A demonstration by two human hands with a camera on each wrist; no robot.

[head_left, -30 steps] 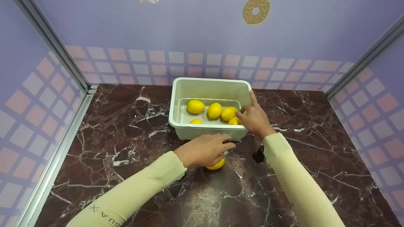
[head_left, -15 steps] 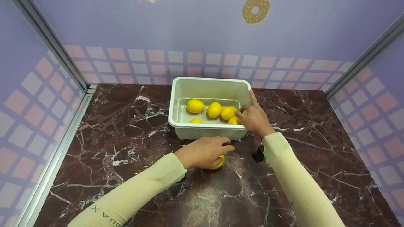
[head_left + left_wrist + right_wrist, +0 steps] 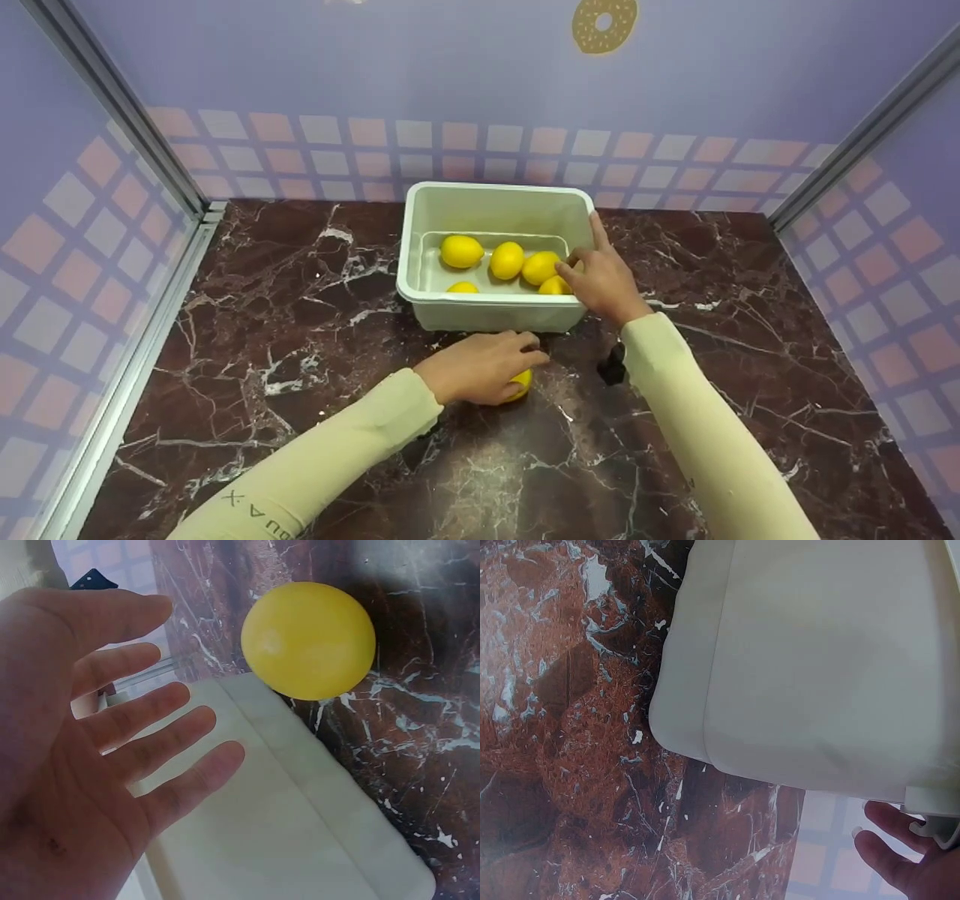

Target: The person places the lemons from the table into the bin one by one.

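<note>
One yellow lemon (image 3: 521,385) lies on the dark marble-patterned tabletop, partly hidden under my left hand (image 3: 480,367). In the left wrist view the fingers are spread, and a gap separates them from that lemon (image 3: 307,641). Just beyond stands a white plastic box (image 3: 495,316) with several lemons (image 3: 507,261) inside. My right hand (image 3: 601,279) holds the box's right rim near the front corner, thumb on the inner side. Fingertips (image 3: 881,855) show outside the box wall in the right wrist view.
A purple back wall (image 3: 360,67) with a checked band rises behind the box. Side panels with metal rails (image 3: 135,352) bound the tabletop (image 3: 300,360) at left and right. A small black object (image 3: 613,365) is beside the right wrist.
My left hand has shifted slightly down and nearer me over the loose lemon. The right hand stays on the box rim, and the lemons inside keep their places.
</note>
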